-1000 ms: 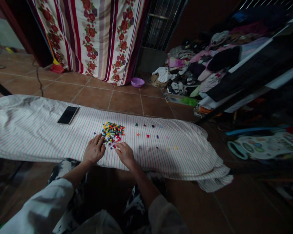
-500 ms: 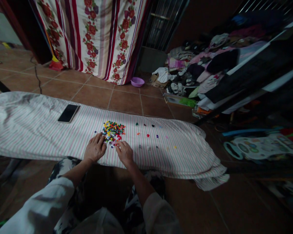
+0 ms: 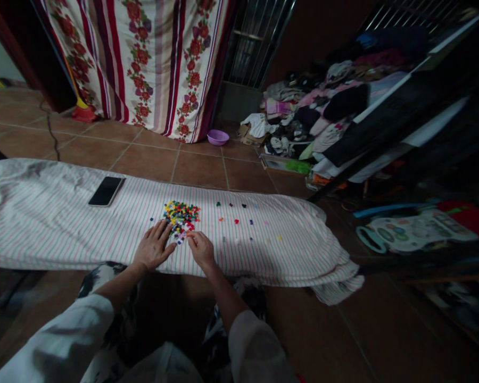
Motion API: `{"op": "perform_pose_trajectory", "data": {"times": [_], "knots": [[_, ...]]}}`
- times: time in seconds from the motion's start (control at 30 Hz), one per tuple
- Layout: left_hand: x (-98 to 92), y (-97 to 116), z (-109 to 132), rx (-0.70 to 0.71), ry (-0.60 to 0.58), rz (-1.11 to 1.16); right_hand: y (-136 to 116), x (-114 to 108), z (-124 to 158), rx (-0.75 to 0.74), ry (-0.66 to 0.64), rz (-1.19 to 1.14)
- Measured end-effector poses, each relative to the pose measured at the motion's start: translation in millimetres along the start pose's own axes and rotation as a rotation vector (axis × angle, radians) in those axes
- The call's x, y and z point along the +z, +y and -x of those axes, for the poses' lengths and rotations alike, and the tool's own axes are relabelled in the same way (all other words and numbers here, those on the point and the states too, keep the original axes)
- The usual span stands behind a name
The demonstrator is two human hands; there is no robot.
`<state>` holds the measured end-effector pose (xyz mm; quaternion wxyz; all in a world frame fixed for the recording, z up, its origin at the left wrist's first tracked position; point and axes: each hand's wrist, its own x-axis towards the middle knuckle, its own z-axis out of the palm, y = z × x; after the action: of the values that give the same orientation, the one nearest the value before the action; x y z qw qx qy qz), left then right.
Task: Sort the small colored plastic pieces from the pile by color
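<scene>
A pile of small coloured pieces (image 3: 181, 215) lies on a striped cloth (image 3: 43, 218) spread over a long low surface. My left hand (image 3: 154, 248) rests flat on the cloth, fingers stretched toward the pile's left edge. My right hand (image 3: 200, 247) sits just below the pile with its fingers curled at the nearest pieces; whether it holds one is too small to tell. Several loose pieces (image 3: 239, 221) lie scattered in rows to the right of the pile.
A black phone (image 3: 106, 191) lies on the cloth at the left. Behind are a flowered curtain (image 3: 151, 58), a purple bowl (image 3: 217, 138) on the tiled floor, a heap of clothes (image 3: 323, 111) and a toy board (image 3: 411, 231) at the right.
The view has shifted slightly, so everything sits a little further left. My left hand's fingers have spread flatter; my right hand has stayed at the pile's lower edge.
</scene>
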<state>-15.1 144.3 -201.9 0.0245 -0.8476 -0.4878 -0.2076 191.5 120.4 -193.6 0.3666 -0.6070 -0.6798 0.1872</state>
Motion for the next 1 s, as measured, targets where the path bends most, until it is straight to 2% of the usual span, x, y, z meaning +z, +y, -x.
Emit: {"op": "perform_pose_trajectory", "data": {"times": [0.17, 0.43, 0.6, 0.7, 0.83, 1.0], "knots": [[6.2, 7, -2, 0.038, 0.015, 0.031, 3, 1, 1, 0.033, 0.038, -0.075], [19.8, 36, -15, -0.103, 0.085, 0.023, 7, 1, 2, 0.093, 0.088, -0.113], [18.3, 41, -18, -0.195, 0.175, 0.028, 8, 1, 2, 0.096, 0.092, -0.149], [17.1, 42, -17, -0.205, 0.231, 0.034, 9, -2, 2, 0.092, 0.086, -0.172], [17.4, 42, -17, -0.202, 0.236, 0.042, 21, -18, -2, 0.097, 0.116, -0.2], [17.1, 43, -17, -0.212, 0.249, 0.022, 56, -61, -15, 0.156, 0.238, -0.087]]}}
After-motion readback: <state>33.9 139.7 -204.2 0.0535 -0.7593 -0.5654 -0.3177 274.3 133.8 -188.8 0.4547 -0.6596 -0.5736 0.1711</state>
